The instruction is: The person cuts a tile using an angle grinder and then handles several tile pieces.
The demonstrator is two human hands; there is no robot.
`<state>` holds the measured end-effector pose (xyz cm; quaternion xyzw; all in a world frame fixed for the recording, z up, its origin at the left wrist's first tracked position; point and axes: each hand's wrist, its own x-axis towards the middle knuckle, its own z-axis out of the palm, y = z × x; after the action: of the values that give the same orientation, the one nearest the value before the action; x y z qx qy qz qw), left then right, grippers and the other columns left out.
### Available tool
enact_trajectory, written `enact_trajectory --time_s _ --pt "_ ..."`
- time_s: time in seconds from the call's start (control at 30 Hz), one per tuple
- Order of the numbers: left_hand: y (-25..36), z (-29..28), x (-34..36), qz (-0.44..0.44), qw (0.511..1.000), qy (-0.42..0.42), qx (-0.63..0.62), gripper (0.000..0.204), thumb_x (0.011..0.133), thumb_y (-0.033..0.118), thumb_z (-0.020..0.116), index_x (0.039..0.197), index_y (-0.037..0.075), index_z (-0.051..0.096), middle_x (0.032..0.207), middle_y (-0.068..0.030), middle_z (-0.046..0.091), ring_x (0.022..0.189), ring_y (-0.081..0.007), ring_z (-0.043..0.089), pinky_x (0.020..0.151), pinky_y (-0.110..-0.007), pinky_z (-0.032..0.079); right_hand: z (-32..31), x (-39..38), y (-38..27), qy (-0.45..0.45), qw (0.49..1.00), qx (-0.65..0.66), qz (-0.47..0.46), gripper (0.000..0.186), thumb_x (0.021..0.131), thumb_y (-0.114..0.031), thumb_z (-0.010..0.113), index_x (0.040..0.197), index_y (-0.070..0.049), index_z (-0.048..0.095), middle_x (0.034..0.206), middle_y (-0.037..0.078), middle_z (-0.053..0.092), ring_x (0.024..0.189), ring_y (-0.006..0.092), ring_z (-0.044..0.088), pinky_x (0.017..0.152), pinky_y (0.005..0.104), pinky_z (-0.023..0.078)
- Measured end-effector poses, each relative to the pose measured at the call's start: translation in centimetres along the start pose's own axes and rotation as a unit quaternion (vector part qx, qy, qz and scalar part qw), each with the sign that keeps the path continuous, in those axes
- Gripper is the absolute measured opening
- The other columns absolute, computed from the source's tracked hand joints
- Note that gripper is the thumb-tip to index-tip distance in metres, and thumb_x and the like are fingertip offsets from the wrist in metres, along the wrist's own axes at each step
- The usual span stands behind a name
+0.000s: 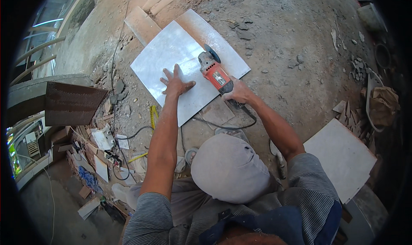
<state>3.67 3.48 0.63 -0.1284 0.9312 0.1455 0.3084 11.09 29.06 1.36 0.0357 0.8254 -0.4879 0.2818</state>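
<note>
A large pale glossy tile point(156, 58) lies on the ground in front of me, overlapping a second tile point(227, 52) on its right. My left hand point(176, 83) rests on the large tile with its fingers spread. In my right hand point(239, 91) is a red and grey angle grinder point(216, 75), gripped by its rear body. The grinder's dark disc point(212, 53) is at the far end of the tool, over the tiles near the large tile's right edge; whether it touches them I cannot tell. A black cord trails from the grinder's rear toward me.
Another pale tile point(339, 159) lies at the right, beside stacked broken pieces point(349, 118). A yellow folding rule point(153, 116), cords and tile scraps are scattered at the left, near a brown ribbed panel point(73, 103). Rubble point(244, 32) dots the dusty ground.
</note>
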Motion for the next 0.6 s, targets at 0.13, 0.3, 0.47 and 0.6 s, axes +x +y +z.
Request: enact_trajectory --time_s 0.13,0.3,0.47,0.6 --pt "0.4 0.0 0.0 0.002 1.000 -0.003 0.003 0.117 0.063 0.052 0.082 0.151 0.033 0.007 0.157 -0.0156 -0.011 0.142 -0.0488 0.000 0.101 -0.075 0.023 -0.2 -0.6 0.3 0.002 1.000 -0.024 -0.010 0.084 0.056 -0.031 0.075 0.126 0.005 0.047 0.106 0.025 0.063 0.096 0.0359 0.062 0.087 0.0372 0.049" --pt "-0.1 -0.3 0.0 -0.001 1.000 0.003 0.013 0.117 0.063 0.051 0.082 0.151 0.033 0.006 0.157 -0.0153 -0.010 0.142 -0.0490 0.001 0.101 -0.074 0.024 -0.1 -6.0 2.0 -0.006 1.000 -0.012 0.028 0.083 0.055 -0.030 0.077 0.127 0.001 0.049 0.105 0.023 0.063 0.096 0.0346 0.062 0.087 0.0377 0.048" --pt "-0.5 -0.2 0.2 -0.003 1.000 0.006 0.009 0.118 0.063 0.051 0.082 0.151 0.033 0.006 0.158 -0.0151 -0.010 0.142 -0.0486 0.000 0.101 -0.074 0.024 0.1 -10.3 4.6 -0.020 0.999 -0.010 0.033 0.084 0.055 -0.030 0.077 0.127 0.002 0.048 0.107 0.023 0.063 0.098 0.0352 0.062 0.088 0.0376 0.048" --pt "0.0 -0.3 0.1 -0.008 1.000 0.001 0.013 0.118 0.063 0.052 0.082 0.151 0.034 0.006 0.158 -0.0150 -0.010 0.142 -0.0483 0.000 0.101 -0.075 0.024 -0.4 -10.1 3.7 -0.016 0.999 -0.002 0.035 0.083 0.056 -0.030 0.077 0.127 0.003 0.048 0.107 0.024 0.063 0.098 0.0354 0.062 0.088 0.0378 0.048"
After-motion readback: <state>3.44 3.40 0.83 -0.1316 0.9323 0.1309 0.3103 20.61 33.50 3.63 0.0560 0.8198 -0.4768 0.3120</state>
